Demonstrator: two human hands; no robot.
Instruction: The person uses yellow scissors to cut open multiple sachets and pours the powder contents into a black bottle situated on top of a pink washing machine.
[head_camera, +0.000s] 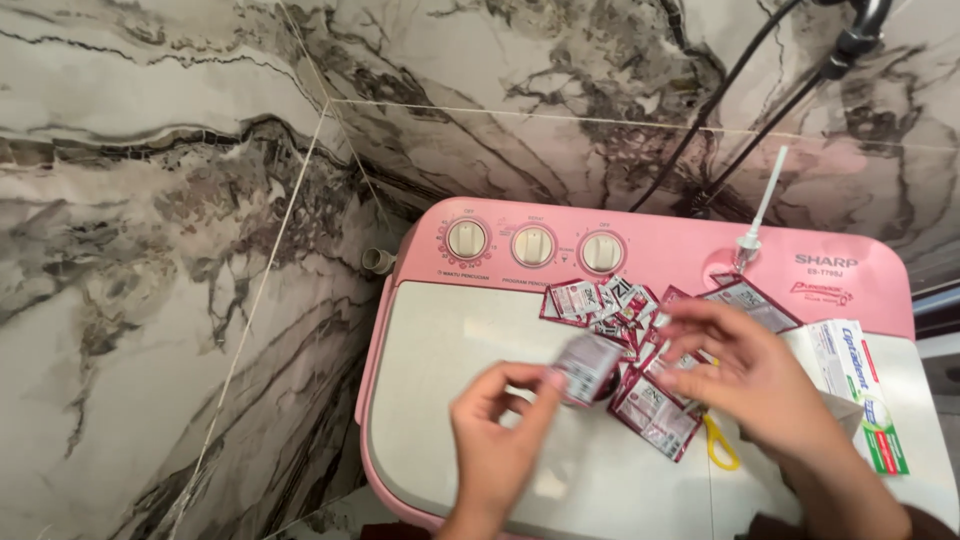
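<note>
A left hand (495, 440) pinches one red sachet (588, 367) between thumb and fingers over the pink washing machine (690, 255); the right hand (745, 375), fingers spread, rests on the unsorted sachet pile (640, 320) below its dials.

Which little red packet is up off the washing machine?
The sachet pinched in the left hand. The other red sachets lie on the lid; the right hand rests over them.

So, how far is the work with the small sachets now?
No sachet looks opened or emptied yet. In hand: the left hand pinches one sachet above the white lid, and the right hand rests on the sachet pile. Left: that whole pile of red sachets, lying loose on the pink washing machine.
</note>
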